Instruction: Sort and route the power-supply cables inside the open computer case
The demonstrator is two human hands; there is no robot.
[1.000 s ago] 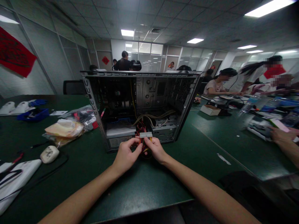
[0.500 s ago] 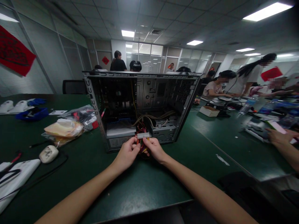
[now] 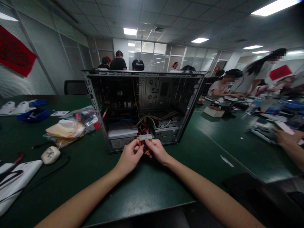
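Observation:
An open computer case (image 3: 142,74) lies with its inside facing me on the green table (image 3: 133,196). In front of its lower edge, my left hand (image 3: 131,154) and my right hand (image 3: 158,151) pinch a bundle of coloured wires (image 3: 143,146) from both sides. A wide, pale connector (image 3: 145,137) tops the bundle, just above my fingertips. Grey cables (image 3: 156,117) run across the inside of the case, and a thin yellow wire (image 3: 136,98) hangs down at its middle.
Left of the case lie plastic bags (image 3: 65,131), a white adapter (image 3: 50,155), a blue tray (image 3: 33,115) and a white board (image 3: 21,180). On the right are an open box (image 3: 213,111), a bottle (image 3: 254,106) and another person's hands (image 3: 288,137). People sit and stand behind.
The view has shifted slightly. Both hands keep their hold on the wires, and the connector stays in nearly the same place.

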